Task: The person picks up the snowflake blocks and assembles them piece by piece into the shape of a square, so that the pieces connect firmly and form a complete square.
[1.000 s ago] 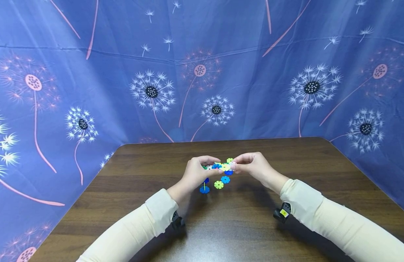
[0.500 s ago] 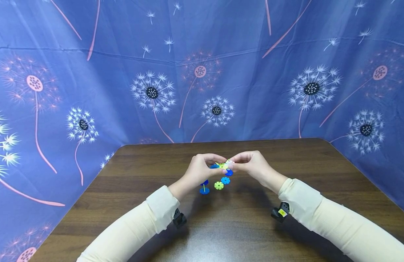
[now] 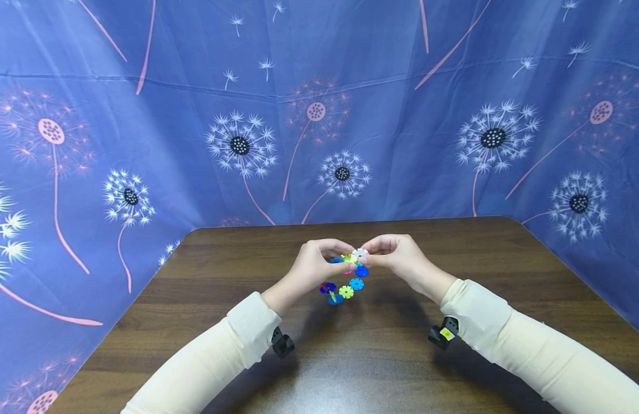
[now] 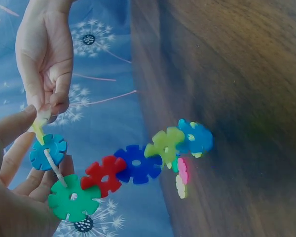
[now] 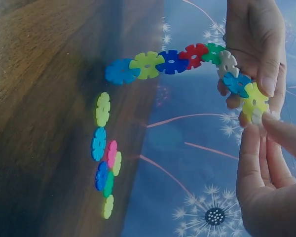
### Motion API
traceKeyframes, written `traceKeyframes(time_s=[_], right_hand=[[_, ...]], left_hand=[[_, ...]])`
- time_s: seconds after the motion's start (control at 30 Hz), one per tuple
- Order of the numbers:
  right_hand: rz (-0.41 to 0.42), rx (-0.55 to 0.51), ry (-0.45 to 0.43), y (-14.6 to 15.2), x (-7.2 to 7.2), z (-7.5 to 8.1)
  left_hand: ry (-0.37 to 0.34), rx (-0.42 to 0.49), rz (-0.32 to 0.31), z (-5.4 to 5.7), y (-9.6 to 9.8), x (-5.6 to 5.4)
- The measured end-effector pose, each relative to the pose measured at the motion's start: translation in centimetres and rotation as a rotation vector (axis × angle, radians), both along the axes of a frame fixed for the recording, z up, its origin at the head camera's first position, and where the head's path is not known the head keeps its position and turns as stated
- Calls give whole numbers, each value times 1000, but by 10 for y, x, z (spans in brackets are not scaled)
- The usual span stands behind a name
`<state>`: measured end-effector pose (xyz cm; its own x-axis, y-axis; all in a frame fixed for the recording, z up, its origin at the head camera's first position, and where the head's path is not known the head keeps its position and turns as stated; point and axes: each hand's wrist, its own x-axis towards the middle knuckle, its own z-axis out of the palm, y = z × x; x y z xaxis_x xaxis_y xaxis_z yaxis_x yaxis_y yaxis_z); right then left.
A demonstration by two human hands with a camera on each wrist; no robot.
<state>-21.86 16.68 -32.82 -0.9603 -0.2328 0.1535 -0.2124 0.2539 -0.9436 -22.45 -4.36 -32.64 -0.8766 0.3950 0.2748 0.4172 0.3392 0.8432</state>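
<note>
A chain of interlocking flower-shaped plastic discs hangs from my left hand (image 3: 315, 263). Its thumb and fingers pinch the yellow disc (image 5: 255, 98) at the upper end. Below that come a blue disc (image 4: 48, 152), a white one (image 5: 228, 63), a green (image 4: 74, 198), a red (image 4: 102, 177), a dark blue (image 4: 139, 165), a yellow-green (image 4: 166, 143) and a light blue disc (image 5: 121, 72). My right hand (image 3: 404, 260) pinches a white disc (image 3: 359, 253) against the yellow one's edge. Fingers partly hide this contact, so whether the two interlock is unclear.
Loose discs lie on the brown wooden table (image 3: 236, 259) beneath and behind the hands: a yellow-green (image 5: 103, 109), a light blue (image 5: 98, 144), a pink (image 5: 112, 154), a dark blue (image 5: 102, 176), a green (image 5: 108, 184) and other yellowish ones. A blue dandelion-print cloth (image 3: 402, 144) hangs behind the table.
My left fingers have shifted right along the chain to its yellow end disc. The right hand has moved slightly left and up with the white disc. The chain's lower end has swung right.
</note>
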Motion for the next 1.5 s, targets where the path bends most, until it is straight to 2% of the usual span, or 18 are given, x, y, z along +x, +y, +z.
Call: traceKeyframes(time_s=[0.13, 0.3, 0.63, 0.87, 1.1, 1.3, 1.5], right_hand=[[35, 25, 16, 2, -1, 3], [59, 32, 24, 8, -10, 3], [-10, 67, 13, 19, -37, -9], [-62, 95, -26, 19, -63, -20], [-58, 152, -60, 20, -89, -36], [-55, 198, -104, 20, -106, -42], [-64, 293, -150, 18, -120, -53]], left_hand=[[-18, 37, 17, -2, -4, 0], [-37, 74, 32, -3, -8, 1], [-123, 203, 29, -16, -14, 5], [-152, 193, 33, -22, -18, 7], [-197, 208, 94, -27, -18, 8], [-245, 256, 158, -34, -19, 9], [-261, 291, 184, -38, -19, 11]])
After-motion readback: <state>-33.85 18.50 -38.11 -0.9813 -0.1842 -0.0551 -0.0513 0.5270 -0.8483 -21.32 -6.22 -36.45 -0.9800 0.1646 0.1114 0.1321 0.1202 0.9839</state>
